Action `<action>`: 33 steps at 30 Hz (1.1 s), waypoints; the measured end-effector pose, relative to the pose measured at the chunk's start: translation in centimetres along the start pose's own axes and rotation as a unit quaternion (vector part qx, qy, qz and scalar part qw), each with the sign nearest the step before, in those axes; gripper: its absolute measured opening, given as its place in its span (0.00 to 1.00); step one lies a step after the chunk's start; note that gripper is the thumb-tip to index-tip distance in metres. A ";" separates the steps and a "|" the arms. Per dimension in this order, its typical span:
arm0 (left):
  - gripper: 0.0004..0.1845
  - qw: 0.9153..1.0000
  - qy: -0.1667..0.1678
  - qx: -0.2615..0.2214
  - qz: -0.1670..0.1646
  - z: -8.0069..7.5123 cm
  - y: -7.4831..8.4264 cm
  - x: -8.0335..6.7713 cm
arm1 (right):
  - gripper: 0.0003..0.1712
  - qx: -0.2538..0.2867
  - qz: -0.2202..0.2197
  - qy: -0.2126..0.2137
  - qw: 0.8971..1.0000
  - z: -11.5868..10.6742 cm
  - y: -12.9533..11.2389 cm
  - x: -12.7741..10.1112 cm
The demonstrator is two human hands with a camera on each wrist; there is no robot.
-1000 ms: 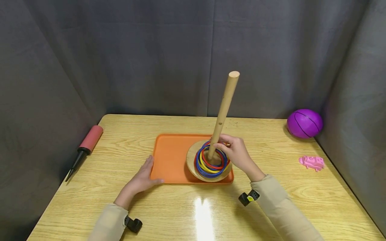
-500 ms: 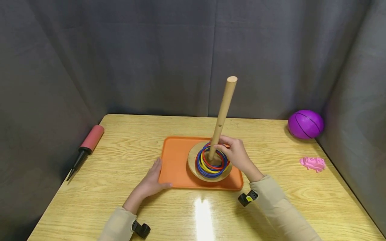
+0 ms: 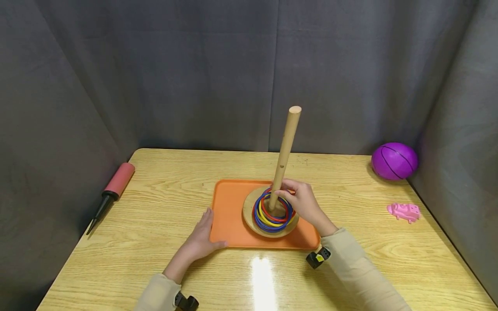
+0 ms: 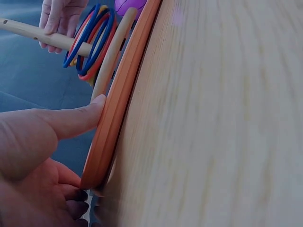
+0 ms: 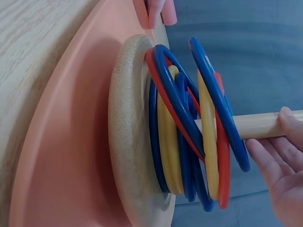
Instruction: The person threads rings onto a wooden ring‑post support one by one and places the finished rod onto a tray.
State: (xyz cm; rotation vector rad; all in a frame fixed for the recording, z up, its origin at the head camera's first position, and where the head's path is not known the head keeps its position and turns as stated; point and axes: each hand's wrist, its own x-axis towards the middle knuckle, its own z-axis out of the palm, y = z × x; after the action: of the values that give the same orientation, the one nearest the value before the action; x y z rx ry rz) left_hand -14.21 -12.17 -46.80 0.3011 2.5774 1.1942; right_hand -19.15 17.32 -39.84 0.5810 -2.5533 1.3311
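A wooden ring-toss stand, with its round base (image 3: 250, 216) and tall pole (image 3: 286, 149), is over the orange tray (image 3: 229, 194). Several red, blue and yellow rings (image 3: 266, 222) lie loosely stacked round the foot of the pole, some tilted in the right wrist view. My right hand (image 3: 305, 201) holds the pole low down, just above the rings, between thumb and fingers. At the tray's near left corner, my left hand (image 3: 200, 237) grips the edge, its thumb (image 4: 80, 118) on the front rim and its fingers along the left side.
A hand pump (image 3: 116, 183) with a pink barrel and black nozzle lies at the table's left edge. At the right are a purple ball (image 3: 394, 161) and a small pink toy (image 3: 403, 212). Grey curtains (image 3: 206, 77) enclose the table's back and sides.
The tray has slid right and a little nearer with my left hand on it. The stand's pole top has come lower and leftward, while my right hand keeps its hold.
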 end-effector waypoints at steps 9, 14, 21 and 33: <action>0.57 1.000 0.001 -0.005 0.009 0.1 0.1 -0.1 | 0.12 -0.019 -0.011 0.001 1.000 0.3 0.8 -0.4; 0.57 1.000 0.004 -0.009 0.012 0.2 -0.1 0.0 | 0.12 -0.025 -0.018 0.010 0.999 0.6 1.3 -0.5; 0.57 1.000 0.005 -0.016 0.018 0.4 -0.5 0.1 | 0.13 -0.042 -0.031 0.010 0.999 0.7 1.6 -0.7; 0.57 0.999 0.008 -0.021 0.024 0.4 -0.8 0.1 | 0.13 -0.050 -0.026 0.005 0.998 0.7 1.5 -0.6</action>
State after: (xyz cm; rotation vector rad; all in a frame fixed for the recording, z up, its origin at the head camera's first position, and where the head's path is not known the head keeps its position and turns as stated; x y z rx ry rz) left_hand -14.20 -12.34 -47.66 0.3462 2.5685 1.2716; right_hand -19.24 17.66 -41.59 0.6165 -2.5612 1.1782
